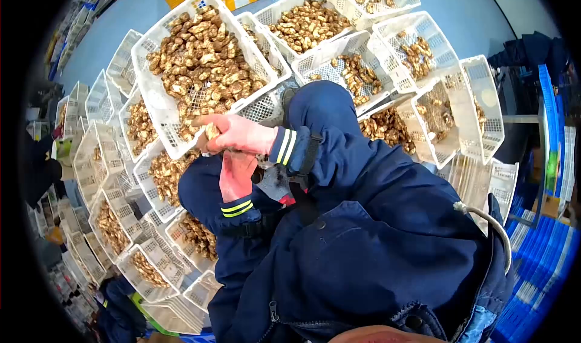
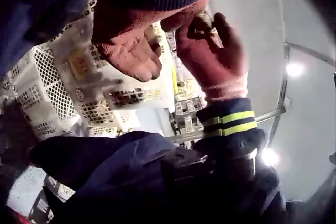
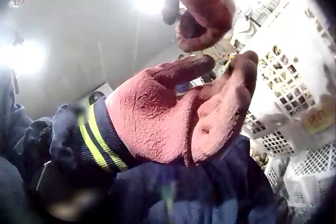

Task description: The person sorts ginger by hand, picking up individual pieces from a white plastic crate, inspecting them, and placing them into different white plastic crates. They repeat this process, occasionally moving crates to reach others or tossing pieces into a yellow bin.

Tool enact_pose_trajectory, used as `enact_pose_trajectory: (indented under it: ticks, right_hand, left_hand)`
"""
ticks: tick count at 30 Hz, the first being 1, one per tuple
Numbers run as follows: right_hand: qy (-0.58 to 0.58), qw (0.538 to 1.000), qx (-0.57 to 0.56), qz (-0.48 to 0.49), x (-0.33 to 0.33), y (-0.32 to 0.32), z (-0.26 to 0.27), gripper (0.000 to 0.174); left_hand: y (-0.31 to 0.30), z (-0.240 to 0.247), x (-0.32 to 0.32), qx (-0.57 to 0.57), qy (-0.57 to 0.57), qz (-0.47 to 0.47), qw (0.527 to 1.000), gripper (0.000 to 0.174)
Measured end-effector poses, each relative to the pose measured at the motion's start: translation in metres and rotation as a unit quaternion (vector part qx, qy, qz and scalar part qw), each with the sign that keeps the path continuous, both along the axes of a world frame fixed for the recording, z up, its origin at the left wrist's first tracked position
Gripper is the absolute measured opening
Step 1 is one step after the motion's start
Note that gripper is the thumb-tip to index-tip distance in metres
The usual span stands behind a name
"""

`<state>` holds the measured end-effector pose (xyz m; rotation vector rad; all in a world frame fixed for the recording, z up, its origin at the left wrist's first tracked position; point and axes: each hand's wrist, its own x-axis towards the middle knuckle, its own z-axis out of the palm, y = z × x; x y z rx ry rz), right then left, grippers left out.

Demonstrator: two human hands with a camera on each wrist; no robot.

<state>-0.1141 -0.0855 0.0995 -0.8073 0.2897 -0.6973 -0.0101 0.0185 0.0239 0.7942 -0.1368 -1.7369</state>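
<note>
Both hands wear pink-red gloves and meet over my lap, in front of a white slatted basket (image 1: 140, 70) heaped with brown lumpy pieces (image 1: 203, 58). My right hand (image 1: 212, 130) pinches one small brown piece (image 1: 212, 135) at its fingertips. The left wrist view shows that hand (image 2: 207, 32) holding the piece (image 2: 202, 23). Just below lies my left hand (image 1: 237, 168), its fingertips against the right palm. Its fingers (image 2: 137, 62) are curled. In the right wrist view the left hand (image 3: 197, 27) hangs above my right hand (image 3: 232, 69), with a dark hollow inside its fingers. Whether it holds anything is hidden.
Many more white baskets (image 1: 417, 46) ring me, most holding brown pieces, some tilted or stacked at the left (image 1: 97, 161). My knee (image 1: 321, 110) in blue cloth rises beside the hands. Blue crates (image 1: 544, 246) stand at the right. Another person (image 1: 121, 310) crouches at the lower left.
</note>
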Motion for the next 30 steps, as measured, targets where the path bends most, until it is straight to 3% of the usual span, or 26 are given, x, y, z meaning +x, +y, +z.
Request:
enact_pose_trajectory:
  ticks: [1, 2, 3, 5, 7, 9, 10, 11, 12, 13, 14, 15, 16, 17, 19, 21, 23, 24, 25, 27, 29, 30]
  right_hand:
    - [0.040, 0.997, -0.063, -0.017, 0.001, -0.001, -0.004, 0.045]
    - [0.046, 0.998, -0.045, -0.010, -0.002, -0.003, 0.001, 0.043]
    - [0.053, 0.998, -0.028, 0.000, -0.006, -0.006, 0.006, 0.041]
    - [0.029, 0.999, -0.009, -0.010, -0.014, -0.011, 0.016, 0.037]
    - [0.063, 0.997, -0.046, -0.011, -0.026, -0.015, 0.026, 0.030]
    - [-0.010, 1.000, 0.002, -0.005, -0.037, -0.022, 0.029, 0.029]
    - [0.058, 0.991, -0.099, -0.069, -0.047, -0.031, 0.034, 0.030]
    - [0.179, 0.925, -0.316, -0.114, -0.066, -0.042, 0.037, 0.026]
    - [0.087, 0.991, -0.065, -0.080, -0.078, -0.045, 0.054, 0.030]
    - [0.134, 0.945, -0.246, -0.169, -0.094, -0.076, 0.007, 0.031]
    - [0.112, 0.973, -0.086, -0.182, -0.116, -0.065, 0.058, 0.038]
    - [0.071, 0.973, -0.058, -0.211, -0.137, -0.080, 0.053, 0.042]
    - [0.090, 0.962, -0.094, -0.238, -0.166, -0.098, 0.035, 0.044]
    - [0.094, 0.954, -0.058, -0.278, -0.189, -0.099, 0.032, 0.046]
    - [0.210, 0.914, 0.013, -0.348, -0.236, -0.114, -0.005, 0.048]
    - [0.385, 0.853, 0.056, -0.348, -0.271, -0.114, -0.034, 0.052]
    - [0.617, 0.730, -0.001, -0.293, -0.306, -0.131, -0.062, 0.057]
    - [0.599, 0.730, -0.020, -0.327, -0.304, -0.145, -0.062, 0.059]
    - [0.540, 0.742, -0.124, -0.378, -0.294, -0.166, -0.067, 0.054]
    - [0.468, 0.813, -0.191, -0.289, -0.218, -0.182, -0.003, 0.046]
    - [0.481, 0.772, -0.369, -0.190, -0.132, -0.191, 0.048, 0.040]
    - [0.534, 0.699, -0.447, -0.164, -0.098, -0.204, 0.049, 0.037]
  left_hand:
    - [0.002, -0.009, 0.004, -0.010, 0.026, -0.006, 1.000, 0.047]
    - [0.002, -0.001, 0.000, -0.006, 0.018, 0.019, 1.000, 0.045]
    - [0.002, -0.007, 0.004, -0.147, 0.078, -0.042, 0.985, 0.043]
    - [-0.004, -0.025, 0.018, -0.105, 0.180, -0.089, 0.974, 0.042]
    - [-0.003, -0.033, 0.019, -0.093, 0.170, -0.092, 0.977, 0.041]
    - [-0.004, -0.033, 0.016, -0.084, 0.160, -0.092, 0.979, 0.041]
    - [-0.004, -0.029, 0.011, -0.055, 0.118, -0.081, 0.988, 0.042]
    - [0.000, -0.022, 0.008, -0.027, 0.072, -0.058, 0.995, 0.042]
    - [0.002, -0.010, -0.001, 0.001, 0.003, -0.027, 1.000, 0.043]
    - [0.000, -0.010, -0.003, -0.181, -0.131, -0.111, 0.968, 0.044]
    - [0.000, -0.008, -0.002, -0.039, 0.008, -0.042, 0.998, 0.043]
    - [-0.001, 0.004, -0.007, 0.080, -0.049, 0.002, 0.996, 0.043]
    - [-0.001, 0.012, -0.010, 0.071, -0.061, 0.009, 0.996, 0.044]
    - [0.002, 0.015, -0.011, 0.064, -0.068, 0.009, 0.996, 0.045]
    - [0.003, -0.004, -0.008, 0.042, -0.042, 0.012, 0.998, 0.046]
    - [0.000, -0.007, -0.010, 0.035, -0.042, -0.006, 0.999, 0.047]
    - [-0.004, -0.004, -0.013, 0.061, -0.034, -0.006, 0.998, 0.046]
    - [-0.006, -0.007, -0.016, 0.054, -0.041, -0.004, 0.998, 0.045]
    - [-0.006, -0.010, -0.016, 0.044, -0.030, -0.009, 0.999, 0.048]
    - [-0.009, -0.011, -0.020, 0.047, -0.039, -0.014, 0.998, 0.050]
    - [-0.011, -0.017, -0.021, 0.056, -0.027, -0.012, 0.998, 0.048]
    - [-0.012, -0.018, -0.020, 0.068, -0.031, -0.009, 0.997, 0.048]
